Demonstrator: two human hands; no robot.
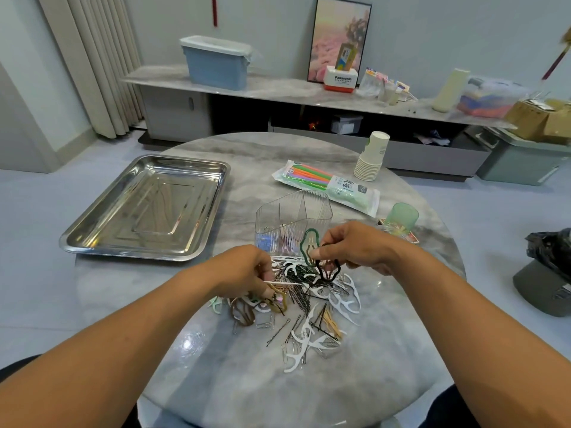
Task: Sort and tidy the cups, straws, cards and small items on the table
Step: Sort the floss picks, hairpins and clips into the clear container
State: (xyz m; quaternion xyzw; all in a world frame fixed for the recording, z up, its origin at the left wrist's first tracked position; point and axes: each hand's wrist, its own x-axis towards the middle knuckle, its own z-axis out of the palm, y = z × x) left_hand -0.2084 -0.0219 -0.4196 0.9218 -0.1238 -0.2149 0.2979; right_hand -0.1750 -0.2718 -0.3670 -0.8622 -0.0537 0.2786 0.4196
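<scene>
A jumbled pile of small items (312, 304) lies on the round marble table (216, 381): white floss picks, black hairpins, paper clips and wavy hair clips. My right hand (352, 245) pinches a green wavy hair clip (309, 247) and a black one (327, 270) above the pile. My left hand (244, 270) pinches a thin white stick (282, 283) over the pile's left side. A clear divided organizer (293, 220) stands just behind the pile. A stack of paper cups (372, 156), a pack of coloured straws (327, 186) and a green cup (401, 217) sit at the back right.
An empty steel tray (148, 208) lies on the table's left. Cards (412, 237) peek out by the green cup. Behind the table runs a low cabinet (278, 91) with a blue bin (216, 61) and boxes. A dark bag (553, 245) sits at the right.
</scene>
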